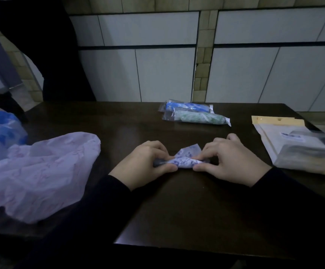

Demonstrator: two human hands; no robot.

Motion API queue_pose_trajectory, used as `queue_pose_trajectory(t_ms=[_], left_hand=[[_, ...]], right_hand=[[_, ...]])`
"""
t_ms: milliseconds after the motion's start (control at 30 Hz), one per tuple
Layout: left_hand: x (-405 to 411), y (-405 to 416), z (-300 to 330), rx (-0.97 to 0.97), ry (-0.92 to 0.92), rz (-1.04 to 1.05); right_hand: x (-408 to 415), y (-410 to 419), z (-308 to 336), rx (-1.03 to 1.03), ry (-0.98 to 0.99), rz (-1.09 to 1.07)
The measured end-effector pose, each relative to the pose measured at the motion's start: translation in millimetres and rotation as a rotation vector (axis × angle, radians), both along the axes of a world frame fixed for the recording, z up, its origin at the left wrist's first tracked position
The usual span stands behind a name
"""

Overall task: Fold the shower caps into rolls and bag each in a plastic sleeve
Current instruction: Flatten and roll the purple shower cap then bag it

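At the far left edge a blue cap (pixel 0 131) lies bunched on the table (pixel 177 210), and just beside it, overlapping its near side, a pink cap (pixel 39 171) is spread loose and crumpled. Both look like thin film: nearly weightless, limp, prone to springing open and sliding on the dark polished wood.

Your left hand (pixel 144 164) curls over the left end of the cap (pixel 185 160) you are rolling, thumb below and fingers above, pinching it. The cap sits on the table at centre, between your hands, already a narrow printed strip with one corner flap sticking up at the back. Your right hand (pixel 233 162) pinches the right end the same way, fingers bent over the top.

Judging by the flap, the roll is not yet tight. Keep hold at both ends and press along the whole length as you turn it, since film this soft will likely unroll once pressure lets up. Squeeze the air out; it will not break.

Farther back, right of centre, two bagged rolls (pixel 194 114) lie side by side, one blue, one green. At the right edge lies a pack of sleeves (pixel 293 144), slick and stiffer than the caps.
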State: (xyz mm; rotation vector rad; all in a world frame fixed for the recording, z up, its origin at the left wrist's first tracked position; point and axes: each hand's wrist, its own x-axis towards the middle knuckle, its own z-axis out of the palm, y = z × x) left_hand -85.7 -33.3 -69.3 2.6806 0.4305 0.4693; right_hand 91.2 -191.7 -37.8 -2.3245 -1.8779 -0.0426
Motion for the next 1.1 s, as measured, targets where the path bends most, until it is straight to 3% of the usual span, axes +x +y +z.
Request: queue_pose_trajectory(t_ms=[167, 333, 567, 700, 833, 1100], left_hand=[[-6, -7, 6, -0.122, 0.000, -0.062], [1, -3, 7, -0.112, -0.023, 0.003], [4, -7, 4, -0.007, -0.032, 0.058], [5, -8, 3, 0.093, -0.148, 0.039], [6, -10, 1, 0.156, -0.188, 0.005], [7, -15, 4, 0.163, -0.105, 0.094]], right_hand=[[9, -5, 8, -0.101, 0.298, 0.020], [9, -2, -1, 0.078, 0.442, -0.060], [9, 0, -9, 0.241, 0.229, -0.107], [2, 1, -11, 0.286, 0.082, -0.072], [2, -1, -10, 0.231, -0.024, -0.074], [8, -1, -6, 0.064, 0.010, -0.049]])
